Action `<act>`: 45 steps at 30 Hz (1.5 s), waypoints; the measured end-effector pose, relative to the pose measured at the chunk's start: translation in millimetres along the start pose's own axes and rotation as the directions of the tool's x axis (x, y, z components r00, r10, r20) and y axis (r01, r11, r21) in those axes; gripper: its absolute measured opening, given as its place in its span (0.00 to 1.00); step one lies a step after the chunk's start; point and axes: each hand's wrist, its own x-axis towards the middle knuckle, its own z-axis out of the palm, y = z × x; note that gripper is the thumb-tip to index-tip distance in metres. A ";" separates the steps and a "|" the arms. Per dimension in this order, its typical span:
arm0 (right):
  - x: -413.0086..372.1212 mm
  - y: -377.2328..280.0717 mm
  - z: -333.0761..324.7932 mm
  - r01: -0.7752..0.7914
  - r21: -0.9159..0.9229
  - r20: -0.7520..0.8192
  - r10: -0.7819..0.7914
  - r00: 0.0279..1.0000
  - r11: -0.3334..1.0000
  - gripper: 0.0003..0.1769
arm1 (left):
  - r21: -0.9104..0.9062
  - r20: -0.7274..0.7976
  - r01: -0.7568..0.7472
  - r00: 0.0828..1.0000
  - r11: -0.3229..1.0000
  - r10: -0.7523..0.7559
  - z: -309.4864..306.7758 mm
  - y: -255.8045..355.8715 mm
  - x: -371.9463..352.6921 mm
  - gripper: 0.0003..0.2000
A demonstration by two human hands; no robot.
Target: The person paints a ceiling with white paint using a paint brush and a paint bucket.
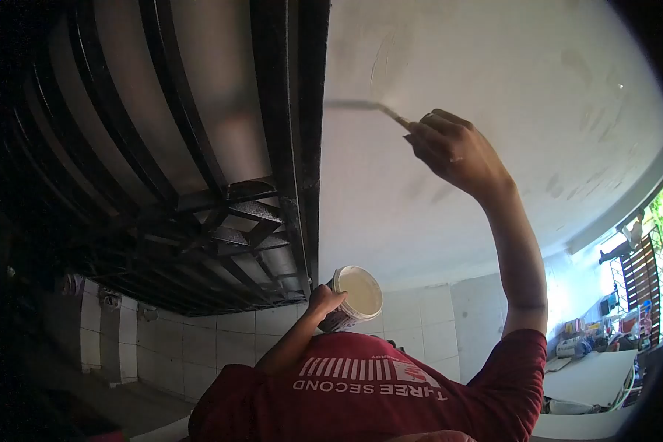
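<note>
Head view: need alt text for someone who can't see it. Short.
The right hand holds a thin, bent tool at a pale, smudged wall, while the left hand grips a tub of off-white material in front of a dark red shirt. A dark barred frame fills the upper left.

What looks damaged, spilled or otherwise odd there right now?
The white wall looks marked: a thin wavy line shows just above the tool, and greyish smudges dull its smooth surface farther right. I can't tell whether the line is a crack or ridge. No spill shows near the bucket.
</note>
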 end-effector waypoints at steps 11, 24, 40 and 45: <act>8.5 0.1 17.6 0.129 -0.047 -0.060 -0.131 0.989 0.991 0.07 | -0.059 -0.017 -0.022 1.000 0.998 0.021 6.1 1.4 -3.6 0.30; 24.0 -13.8 26.9 0.117 -0.007 -0.082 -0.118 0.990 0.993 0.09 | -0.052 -0.019 -0.015 1.000 0.999 0.014 3.5 3.5 -6.9 0.31; 38.2 -25.5 27.3 0.157 -0.095 -0.061 -0.163 0.985 0.983 0.15 | -0.072 -0.013 -0.012 1.000 0.997 0.011 -0.5 13.2 -3.3 0.30; 54.8 -19.2 -1.2 0.116 -0.156 -0.223 -0.149 0.963 0.981 0.14 | -0.065 -0.018 -0.010 1.000 0.998 0.009 0.6 16.9 -5.5 0.30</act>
